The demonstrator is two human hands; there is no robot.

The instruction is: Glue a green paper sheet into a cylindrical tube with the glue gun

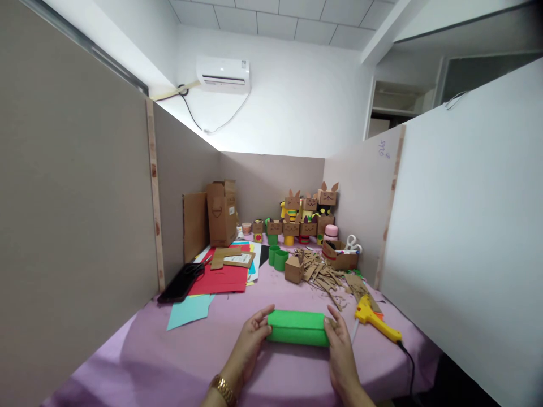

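Note:
A bright green paper tube [297,328] lies sideways low in the head view, with a seam running along its length. My left hand [253,333] grips its left end between thumb and fingers; a gold watch is on that wrist. At the other end, my right hand [338,338] holds the tube the same way. To the right of that hand rests a yellow hot glue gun [377,319] with a black cord. Beyond the tube stand two short green paper rings [280,260] and a small cardboard box [293,269].
Cardboard strips [319,271] lie piled right of centre, near an open box [339,257] with white-handled scissors. Several cardboard animal figures [292,226] stand at the back. On the left are a black phone [176,285], red paper [220,281] and a tall carton [220,217]. Partition walls [85,186] flank the table.

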